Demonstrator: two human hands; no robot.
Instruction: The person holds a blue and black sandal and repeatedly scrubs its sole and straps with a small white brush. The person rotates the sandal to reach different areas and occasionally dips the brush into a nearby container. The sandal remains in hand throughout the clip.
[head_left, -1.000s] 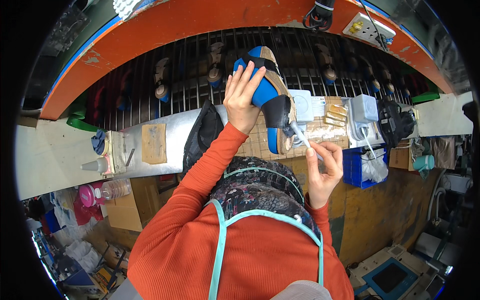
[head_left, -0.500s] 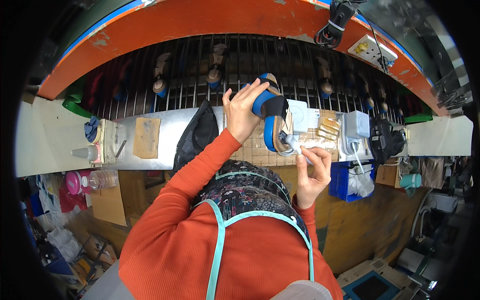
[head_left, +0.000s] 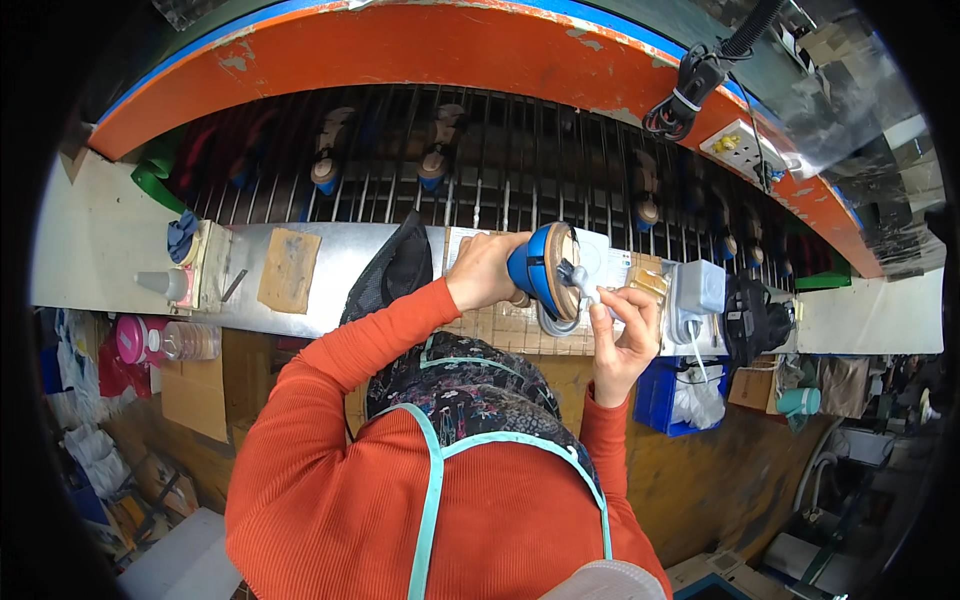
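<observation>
My left hand (head_left: pixel 487 270) is closed around a shoe on a blue last (head_left: pixel 538 265), held above the bench with its tan underside turned toward my right hand. A black band crosses the blue part. Between the thumb and fingertips of my right hand (head_left: pixel 625 338) is a small brush (head_left: pixel 584 286) with a pale grey handle. Its dark bristles touch the tan underside, near the edge. The far end of the shoe and most of my left fingers are hidden.
Behind the bench runs a rack of metal rods (head_left: pixel 490 150) carrying several similar shoes. A pale container (head_left: pixel 700 288) stands at the right, above a blue bin (head_left: pixel 676 395). Black mesh cloth (head_left: pixel 398 275) and a tan pad (head_left: pixel 290 270) lie to the left.
My left hand has come down and turned the shoe, so its tan underside shows more fully. The brush stays against the underside. The whole view has shifted slightly.
</observation>
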